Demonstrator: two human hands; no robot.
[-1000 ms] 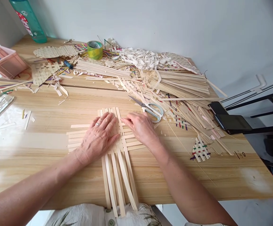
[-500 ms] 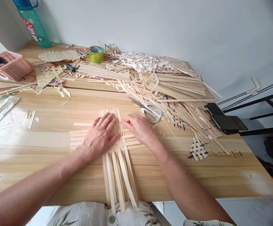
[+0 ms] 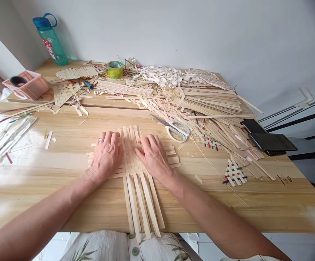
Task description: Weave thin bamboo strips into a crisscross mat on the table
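Between my hands lies a woven mat (image 3: 130, 152) of flat, pale wood strips, with loose strip ends (image 3: 138, 203) running toward me past the table's front edge. My left hand (image 3: 105, 154), a ring on one finger, is bent over the mat's left side with the fingertips down on the cross strips. From the right, my right hand (image 3: 155, 156) curls over the opposite side, thumb and fingers pressed against the strips. Cross-strip ends stick out beyond both hands. Palms and fingers hide parts of the weave.
Scissors (image 3: 175, 129) lie beyond my right hand. Heaped wood strips (image 3: 208, 99) and white ribbon scraps cover the back. A tape roll (image 3: 115, 70), pink basket (image 3: 32, 87) and bottle (image 3: 51, 43) stand back left. Phones (image 3: 273, 141) and a small woven piece (image 3: 235, 172) lie right.
My left hand has slid from flat on the weave to its left side, fingers now bent. My right hand has gone from a pinch to curling over the right side. The view has shifted.
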